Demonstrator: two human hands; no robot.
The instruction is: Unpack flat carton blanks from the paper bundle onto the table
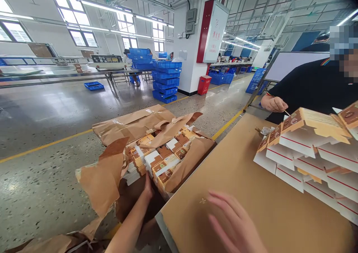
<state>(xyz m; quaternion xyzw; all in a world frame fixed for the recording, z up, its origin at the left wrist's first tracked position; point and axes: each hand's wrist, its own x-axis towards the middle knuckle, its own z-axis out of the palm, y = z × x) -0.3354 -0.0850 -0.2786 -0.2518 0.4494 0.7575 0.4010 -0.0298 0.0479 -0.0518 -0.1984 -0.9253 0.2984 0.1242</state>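
Brown wrapping paper, torn open, hangs around a bundle of flat printed cartons that sits just off the near left edge of the table. The person's left hand reaches down into this bundle, its fingers pressed against the near side of the stacked cartons; whether they grip one or only touch it cannot be told, since the fingertips are hidden among the cartons and paper. The left forearm runs up from the bottom edge of the view to that hand.

The right hand hovers low over the near part of the brown tabletop, blurred, fingers spread apart and holding nothing. The two hands are well apart, one on each side of the table's near left corner.

On the right of the table lies a fanned stack of folded boxes, white with red lines and brown printed ends, overlapping each other like tiles. Beyond that stack, at the far right, another person in a dark shirt stands at the table, with one hand holding a thin stick-like tool.

Farther off, across the grey speckled floor with its yellow line, a pile of blue crates stands beside a white pillar, and long work tables run along the far left under the windows.
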